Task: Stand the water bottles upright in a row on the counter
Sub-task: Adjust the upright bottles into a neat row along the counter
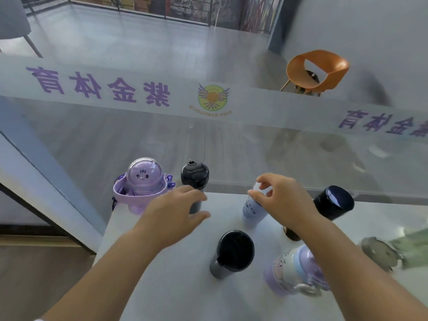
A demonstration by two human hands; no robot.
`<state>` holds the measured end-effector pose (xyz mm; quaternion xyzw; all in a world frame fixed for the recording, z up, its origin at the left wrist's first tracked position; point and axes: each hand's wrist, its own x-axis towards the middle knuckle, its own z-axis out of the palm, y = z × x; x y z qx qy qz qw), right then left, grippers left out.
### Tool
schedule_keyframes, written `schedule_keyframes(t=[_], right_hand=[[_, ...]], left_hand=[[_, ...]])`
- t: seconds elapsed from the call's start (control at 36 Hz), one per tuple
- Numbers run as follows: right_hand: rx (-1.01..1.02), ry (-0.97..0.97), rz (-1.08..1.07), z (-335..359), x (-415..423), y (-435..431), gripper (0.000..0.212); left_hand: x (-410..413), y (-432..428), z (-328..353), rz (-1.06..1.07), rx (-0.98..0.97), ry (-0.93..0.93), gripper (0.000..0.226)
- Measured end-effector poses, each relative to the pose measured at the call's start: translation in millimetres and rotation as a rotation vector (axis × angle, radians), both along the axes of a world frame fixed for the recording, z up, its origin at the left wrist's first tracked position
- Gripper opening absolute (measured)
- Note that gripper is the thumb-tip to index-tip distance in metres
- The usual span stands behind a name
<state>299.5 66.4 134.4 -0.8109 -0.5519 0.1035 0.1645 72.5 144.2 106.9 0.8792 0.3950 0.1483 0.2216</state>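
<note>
You are holding grey bottle (196, 202) in left hand (173, 214), gripping pale bottle (252, 209) by cap in right hand (282, 200); next, set both upright beside purple bottle (141, 184) on counter (176, 286).

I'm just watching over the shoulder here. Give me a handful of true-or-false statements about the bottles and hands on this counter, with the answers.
1. The right hand has its fingers at the top of the pale blue bottle. True.
2. The purple dome-lidded bottle lies flat on its side. False: it stands upright at the counter's far left corner.
3. The left hand is at the grey bottle with the black cap. True.
4. The chair beyond the glass is green. False: it is orange.
5. The green bottle at the right edge lies tipped over. True.
6. Every bottle on the white counter has a black lid. False: several are purple or pale.
</note>
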Motion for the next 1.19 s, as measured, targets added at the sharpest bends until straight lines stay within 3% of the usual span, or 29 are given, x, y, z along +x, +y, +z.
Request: schedule_keyframes(t=[0.28, 0.44, 0.83, 1.19], right_hand=[[-0.077, -0.054, -0.002, -1.5, 36.9, -47.7, 0.034], [-0.095, -0.064, 0.019, -6.8, 51.4, -45.5, 0.039], [-0.216, -0.048, 0.163, -32.0, 59.9, 1.7, 0.074], [-0.26, -0.018, 0.146, -44.5, 75.2, 12.8, 0.064]], left_hand=[[44.7, -51.8, -14.3, -0.201, -0.167, 0.173, 0.062], [58.3, -63.2, -20.4, -0.192, -0.194, 0.315, 0.065], [74.0, -48.5, -18.7, -0.086, -0.201, 0.315, 0.056], [101.3, -12.0, -10.8, -0.143, -0.205, 0.294, 0.064]])
